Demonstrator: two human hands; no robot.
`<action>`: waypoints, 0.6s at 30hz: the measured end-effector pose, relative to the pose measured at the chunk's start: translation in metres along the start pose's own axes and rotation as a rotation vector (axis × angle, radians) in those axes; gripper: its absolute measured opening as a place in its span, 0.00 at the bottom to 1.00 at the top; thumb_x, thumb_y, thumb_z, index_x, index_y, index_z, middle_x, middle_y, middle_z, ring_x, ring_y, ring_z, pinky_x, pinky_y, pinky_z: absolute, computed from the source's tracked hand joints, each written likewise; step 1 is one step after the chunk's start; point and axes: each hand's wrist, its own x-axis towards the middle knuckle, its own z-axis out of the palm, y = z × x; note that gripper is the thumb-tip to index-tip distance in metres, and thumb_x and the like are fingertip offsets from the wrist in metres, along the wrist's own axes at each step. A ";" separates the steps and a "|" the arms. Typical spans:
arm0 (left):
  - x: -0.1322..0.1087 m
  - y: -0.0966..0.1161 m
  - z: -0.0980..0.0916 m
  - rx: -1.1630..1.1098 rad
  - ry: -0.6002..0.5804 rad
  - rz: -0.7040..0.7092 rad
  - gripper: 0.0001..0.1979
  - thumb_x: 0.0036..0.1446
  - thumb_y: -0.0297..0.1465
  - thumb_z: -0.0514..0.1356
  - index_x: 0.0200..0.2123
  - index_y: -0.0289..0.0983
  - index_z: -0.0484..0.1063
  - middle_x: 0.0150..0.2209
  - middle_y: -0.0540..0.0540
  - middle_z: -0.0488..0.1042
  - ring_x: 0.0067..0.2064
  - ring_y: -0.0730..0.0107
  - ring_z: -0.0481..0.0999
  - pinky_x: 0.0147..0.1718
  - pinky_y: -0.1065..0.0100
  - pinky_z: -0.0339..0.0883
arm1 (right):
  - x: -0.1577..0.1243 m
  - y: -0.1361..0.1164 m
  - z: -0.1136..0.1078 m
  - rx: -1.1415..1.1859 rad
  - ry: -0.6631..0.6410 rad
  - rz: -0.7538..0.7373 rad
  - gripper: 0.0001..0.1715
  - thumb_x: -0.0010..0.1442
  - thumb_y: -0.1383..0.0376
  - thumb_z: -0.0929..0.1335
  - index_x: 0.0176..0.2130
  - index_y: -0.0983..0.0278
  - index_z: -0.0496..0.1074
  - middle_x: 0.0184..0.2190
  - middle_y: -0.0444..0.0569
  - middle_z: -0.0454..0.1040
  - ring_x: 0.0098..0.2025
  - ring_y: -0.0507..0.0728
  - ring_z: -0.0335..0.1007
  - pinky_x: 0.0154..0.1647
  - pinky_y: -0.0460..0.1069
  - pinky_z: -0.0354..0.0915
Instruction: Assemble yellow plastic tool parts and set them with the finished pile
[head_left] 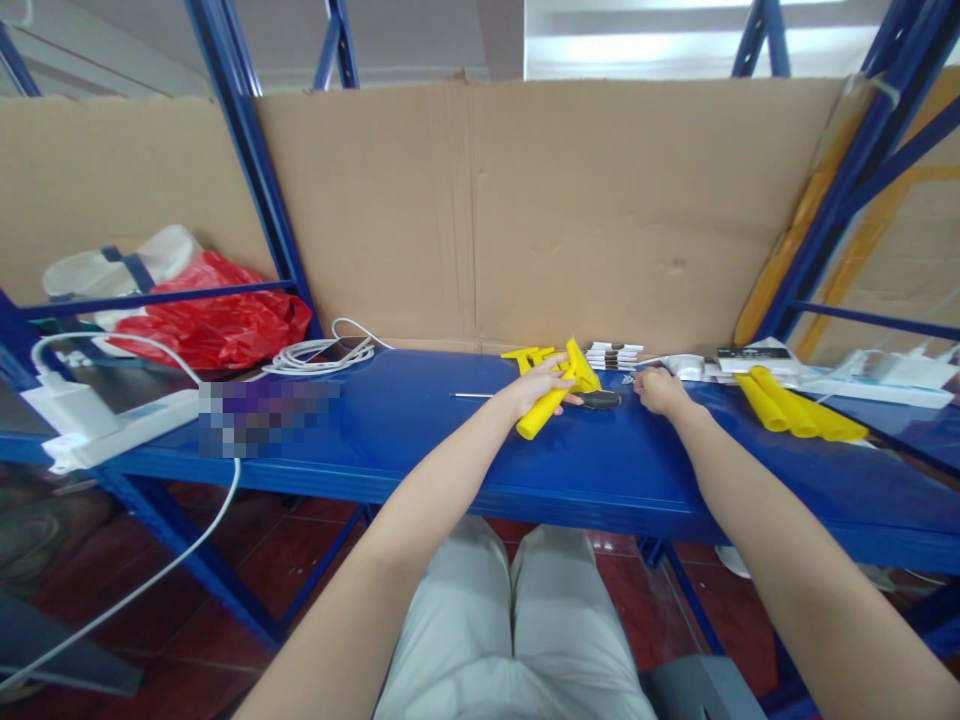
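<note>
My left hand (541, 384) is wrapped around a yellow plastic handle (538, 416), a tube whose flared end rises beyond my fingers. Behind that hand lies another yellow plastic part (532, 354), partly covered. A screwdriver (602, 400) rests on the blue table under the handle, its black grip to the right and its thin shaft (471, 396) to the left. My right hand (661, 391) is low over the table with fingers pinched together, beside a few small metal pieces (628, 379), possibly screws. What the right fingertips hold, if anything, is too small to make out.
Banded white packets (613, 356) stand behind the small pieces. Several yellow tubes (780, 402) lie at the right, near a white power strip (877, 386). Leftward are a coiled white cable (319, 357), a red bag (217, 315) and another power strip (142, 425). A cardboard panel (600, 210) closes the back.
</note>
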 end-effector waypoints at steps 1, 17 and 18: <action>0.000 0.000 0.000 -0.004 -0.008 -0.002 0.36 0.58 0.19 0.59 0.66 0.48 0.54 0.57 0.36 0.72 0.26 0.75 0.79 0.17 0.79 0.64 | 0.000 0.000 0.000 0.001 -0.004 0.003 0.17 0.59 0.73 0.62 0.42 0.67 0.78 0.49 0.65 0.74 0.56 0.68 0.67 0.53 0.59 0.65; 0.003 -0.004 -0.001 0.042 -0.060 0.003 0.38 0.58 0.19 0.58 0.68 0.49 0.53 0.57 0.37 0.69 0.27 0.74 0.79 0.17 0.77 0.65 | 0.005 -0.054 -0.021 0.638 0.544 -0.388 0.07 0.61 0.64 0.62 0.34 0.60 0.68 0.40 0.56 0.74 0.48 0.63 0.67 0.55 0.59 0.59; 0.003 -0.005 -0.002 0.045 -0.063 0.006 0.38 0.58 0.19 0.58 0.68 0.49 0.53 0.56 0.37 0.69 0.27 0.73 0.79 0.17 0.77 0.65 | 0.004 -0.057 -0.020 0.649 0.542 -0.405 0.06 0.61 0.64 0.62 0.34 0.60 0.68 0.41 0.55 0.74 0.48 0.63 0.67 0.55 0.59 0.59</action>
